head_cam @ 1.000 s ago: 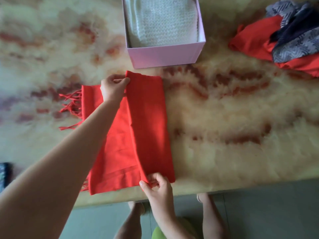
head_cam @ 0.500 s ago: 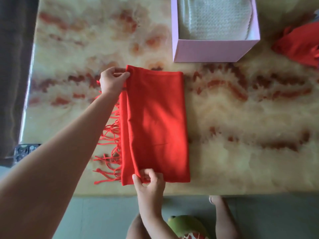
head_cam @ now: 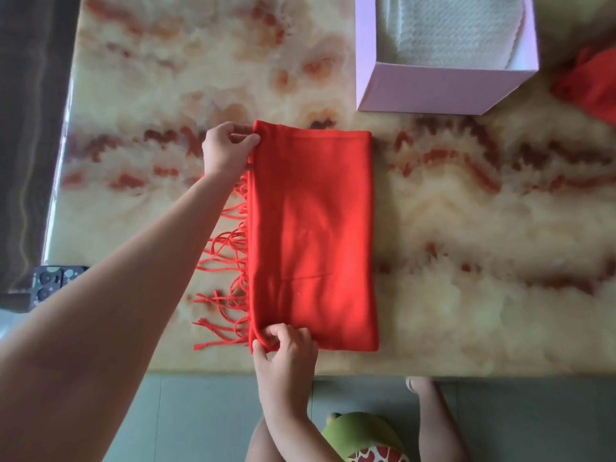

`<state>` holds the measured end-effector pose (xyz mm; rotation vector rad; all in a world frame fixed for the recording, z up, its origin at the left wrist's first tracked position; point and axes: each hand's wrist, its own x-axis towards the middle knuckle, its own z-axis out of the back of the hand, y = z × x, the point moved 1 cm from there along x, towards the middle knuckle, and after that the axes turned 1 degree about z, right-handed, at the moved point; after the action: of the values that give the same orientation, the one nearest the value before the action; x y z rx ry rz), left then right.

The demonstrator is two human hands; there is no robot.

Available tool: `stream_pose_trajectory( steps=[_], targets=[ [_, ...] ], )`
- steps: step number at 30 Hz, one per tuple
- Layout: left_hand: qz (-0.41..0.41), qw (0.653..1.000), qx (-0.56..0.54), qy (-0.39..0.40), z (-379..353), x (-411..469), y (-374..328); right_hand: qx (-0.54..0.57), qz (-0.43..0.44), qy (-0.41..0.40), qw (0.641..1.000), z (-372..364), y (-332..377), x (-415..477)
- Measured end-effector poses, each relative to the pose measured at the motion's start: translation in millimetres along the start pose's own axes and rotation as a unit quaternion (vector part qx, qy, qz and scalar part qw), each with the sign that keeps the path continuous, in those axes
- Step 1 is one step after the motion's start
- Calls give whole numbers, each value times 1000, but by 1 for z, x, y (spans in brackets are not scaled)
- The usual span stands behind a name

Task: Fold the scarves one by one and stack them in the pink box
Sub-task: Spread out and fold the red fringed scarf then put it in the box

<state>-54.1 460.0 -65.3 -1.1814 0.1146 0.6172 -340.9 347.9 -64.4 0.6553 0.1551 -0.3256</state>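
Red scarf (head_cam: 313,235) lies folded into a tall rectangle on the counter (head_cam: 483,245), close to its near edge. The pink box (head_cam: 433,91) stands apart from it, farther off and to the right.

In the head view the left hand (head_cam: 228,150) pinches the far left corner of the fold between thumb and curled fingers. The right hand (head_cam: 286,348) pinches the near left corner the same way. Holding both ends of one edge at once looks meant to keep the layers lined up and the edge straight, so the top layer settles without skewing.

Loose, tangled fringe (head_cam: 226,261) spills out from under that left edge onto the counter. I judge it will need tucking in, or another fold over it, before the bundle sits neatly in the box. The box is open at the top, and a white knitted scarf (head_cam: 450,28) already lies folded inside, so the stack has begun. More red cloth (head_cam: 590,88) waits at the far right, near the box and partly cut off by the frame.

The counter is glossy and stone-like, cream with rusty red veins, and it looks smooth enough for cloth to slide. By its left edge a phone (head_cam: 50,281) in a spotted case shows beside the forearm. Beyond it is something dark, either a wall or a curtain; I cannot tell which. Past the near edge are a grey-green floor (head_cam: 206,418), bare legs and a green slipper (head_cam: 363,435).
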Motion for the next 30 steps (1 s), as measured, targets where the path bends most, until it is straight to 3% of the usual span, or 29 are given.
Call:
stream_pose_trajectory(
  steps=[9,22,30],
  targets=[
    [3,998,20,53,-1,-2,0,-6,20,-16,1000,-6,-3,0],
    [20,998,59,-25,11,5,20,-12,63,72,995,-10,-3,-2],
    [-30,994,95,-43,7,-16,12,7,104,90,990,-2,-3,5]
  ],
)
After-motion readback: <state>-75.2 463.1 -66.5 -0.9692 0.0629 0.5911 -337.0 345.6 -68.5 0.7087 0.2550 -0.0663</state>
